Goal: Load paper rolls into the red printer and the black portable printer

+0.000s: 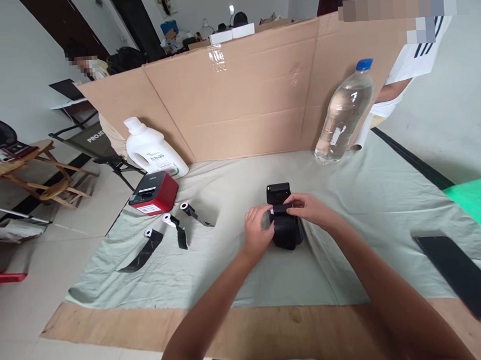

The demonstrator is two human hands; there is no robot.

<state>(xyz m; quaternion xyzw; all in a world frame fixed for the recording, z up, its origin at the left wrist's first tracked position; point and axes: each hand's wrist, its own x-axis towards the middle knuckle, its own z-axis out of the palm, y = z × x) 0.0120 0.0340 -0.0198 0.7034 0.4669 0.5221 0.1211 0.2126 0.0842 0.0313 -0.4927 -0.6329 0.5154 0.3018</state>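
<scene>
A small black printer (285,232) with its lid up stands on the pale green cloth (237,267) in the middle. My left hand (258,232) grips its left side, fingers curled around the body. My right hand (307,207) pinches at the top of the printer, near a bit of white paper by the lid. To the left lie three small paper rolls with black strips trailing: one (147,247), a second (174,225) and a third (193,212).
A red and black printer (154,193) and a white jug (154,150) sit at the back left. A clear water bottle (344,114) stands back right before a cardboard wall (251,92). A black flat device (466,277) lies at right. Another person stands behind the wall.
</scene>
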